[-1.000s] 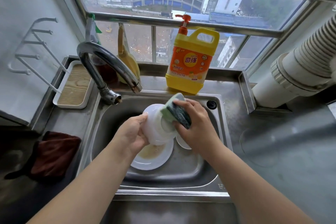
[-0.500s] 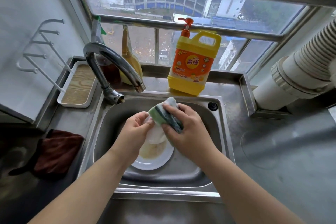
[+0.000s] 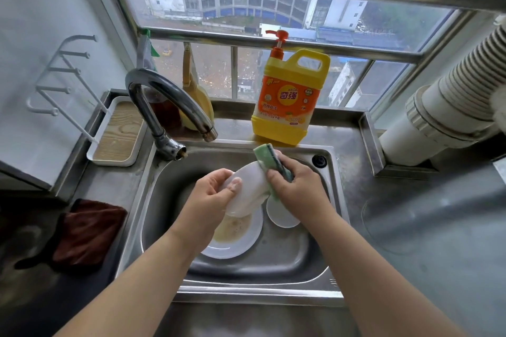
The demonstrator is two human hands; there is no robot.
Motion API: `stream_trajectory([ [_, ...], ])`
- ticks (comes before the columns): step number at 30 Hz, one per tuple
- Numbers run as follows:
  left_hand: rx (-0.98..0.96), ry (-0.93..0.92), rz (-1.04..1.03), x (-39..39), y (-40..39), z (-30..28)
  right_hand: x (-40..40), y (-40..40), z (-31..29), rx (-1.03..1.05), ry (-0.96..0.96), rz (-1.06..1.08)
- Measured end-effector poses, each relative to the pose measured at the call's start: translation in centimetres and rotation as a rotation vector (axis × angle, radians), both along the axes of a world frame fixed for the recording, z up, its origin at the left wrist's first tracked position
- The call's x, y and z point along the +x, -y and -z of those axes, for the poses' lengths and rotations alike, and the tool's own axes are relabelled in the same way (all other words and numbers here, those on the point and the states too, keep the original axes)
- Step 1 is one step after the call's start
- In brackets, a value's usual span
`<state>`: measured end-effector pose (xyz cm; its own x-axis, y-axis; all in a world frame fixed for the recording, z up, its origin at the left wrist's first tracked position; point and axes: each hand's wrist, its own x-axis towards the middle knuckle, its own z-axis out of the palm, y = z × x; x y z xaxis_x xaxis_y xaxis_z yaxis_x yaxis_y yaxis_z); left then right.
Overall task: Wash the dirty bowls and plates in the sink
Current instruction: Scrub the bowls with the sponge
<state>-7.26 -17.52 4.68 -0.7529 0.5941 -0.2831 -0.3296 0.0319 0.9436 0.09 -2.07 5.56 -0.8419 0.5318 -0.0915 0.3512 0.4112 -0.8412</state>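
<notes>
Above the sink [image 3: 153, 216], a white bowl [image 3: 250, 189] is held tilted on its side, its outer wall turned toward the camera. It is gripped at its near-left edge by the left hand [image 3: 210, 200], whose fingers are curled round the rim with the thumb pressed on the outer wall. The right hand [image 3: 297, 190] is closed round a green sponge [image 3: 271, 163], which is pressed against the bowl's right side, so the surface being scrubbed lies directly left of that grip and touches it. The bowl's long axis runs from the near left up toward the far right, roughly toward the yellow detergent bottle [image 3: 287, 101] standing behind the sink. Whether the sponge reaches the bowl's inside cannot be told. Below the bowl, on the sink floor, 1 soiled plate [image 3: 235, 241] lies flat, and 1 smaller white dish [image 3: 279, 216] lies just beside it to the right, under the right wrist. The scrubbing is judged to be under way, with these 2 pieces not yet washed.
</notes>
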Motion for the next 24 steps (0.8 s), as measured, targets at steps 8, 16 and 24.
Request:
stream_trajectory([
  [8, 0.087, 0.111, -0.022, -0.6, -0.3, 0.8, 0.2, 0.6, 0.8, -0.023, -0.034, -0.012],
  [16, 0.307, 0.489, -0.231, -2.2, -1.6, 2.4, 2.1, -0.6, 4.3, -0.547, 0.067, 0.172],
  [24, -0.218, 0.140, 0.066, -2.8, -1.7, 6.9, 4.7, -4.6, 4.4, -0.160, 0.314, 0.221],
])
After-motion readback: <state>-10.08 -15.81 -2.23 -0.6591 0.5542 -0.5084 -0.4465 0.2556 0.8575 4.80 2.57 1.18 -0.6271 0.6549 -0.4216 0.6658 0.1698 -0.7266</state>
